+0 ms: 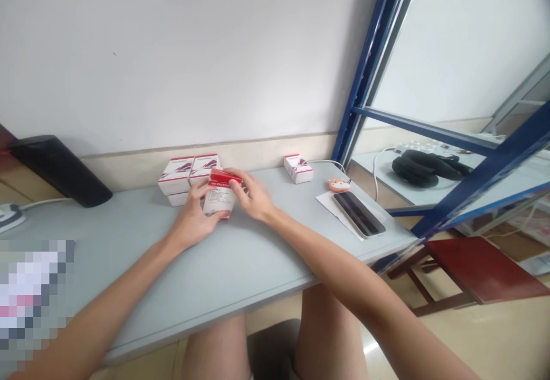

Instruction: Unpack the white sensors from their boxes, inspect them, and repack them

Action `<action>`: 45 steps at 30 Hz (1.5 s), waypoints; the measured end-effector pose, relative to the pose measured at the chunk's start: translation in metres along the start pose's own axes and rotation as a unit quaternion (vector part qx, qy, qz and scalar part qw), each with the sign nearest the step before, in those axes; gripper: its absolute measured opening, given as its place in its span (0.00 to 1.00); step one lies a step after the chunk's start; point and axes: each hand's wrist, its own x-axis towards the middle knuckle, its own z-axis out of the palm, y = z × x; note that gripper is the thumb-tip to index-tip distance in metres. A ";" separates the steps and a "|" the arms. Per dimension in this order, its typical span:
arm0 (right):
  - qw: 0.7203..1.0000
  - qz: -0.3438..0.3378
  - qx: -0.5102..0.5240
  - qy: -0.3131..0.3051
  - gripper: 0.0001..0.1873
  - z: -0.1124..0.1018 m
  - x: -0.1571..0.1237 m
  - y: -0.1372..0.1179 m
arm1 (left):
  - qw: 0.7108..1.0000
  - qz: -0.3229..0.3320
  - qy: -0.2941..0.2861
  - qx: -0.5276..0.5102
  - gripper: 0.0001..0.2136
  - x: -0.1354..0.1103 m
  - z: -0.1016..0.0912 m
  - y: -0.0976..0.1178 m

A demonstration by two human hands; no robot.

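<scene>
A small red and white cardboard box, with "DETECTO" readable on its red band, is held upright over the table between both hands. My left hand is closed around its left side and lower edge. At the upper right, my right hand grips the box by its red top, thumb on the front. Just behind stand stacked boxes of similar colours, partly covered by my left hand and the held box. Another single box sits apart to the right, near the wall.
On the right of the table lie a phone on white paper and a small orange object beside a white cable. A black upright object leans at the left. A blue metal frame borders the right side, beside a red stool.
</scene>
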 end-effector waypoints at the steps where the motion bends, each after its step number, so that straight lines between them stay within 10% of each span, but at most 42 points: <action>1: 1.000 -0.002 -0.007 -0.002 0.22 0.000 0.000 0.000 | 1.000 0.009 0.002 0.003 0.34 0.000 0.000 0.000; 12: 0.979 -0.058 -0.196 -0.025 0.25 -0.002 -0.006 -0.009 | 0.993 0.103 0.052 0.021 0.32 0.008 -0.007 0.022; 30: 0.870 -0.209 -0.429 -0.125 0.27 -0.013 0.017 0.002 | 0.996 0.031 -0.039 0.073 0.17 0.014 -0.026 0.030; 38: 0.881 -0.229 -0.401 -0.105 0.27 -0.011 0.018 0.005 | 0.996 0.040 -0.029 0.080 0.14 0.016 -0.030 0.033; 45: 0.968 -0.151 -0.186 -0.069 0.22 -0.012 0.009 0.005 | 0.999 -0.013 0.046 -0.006 0.27 0.006 -0.014 0.029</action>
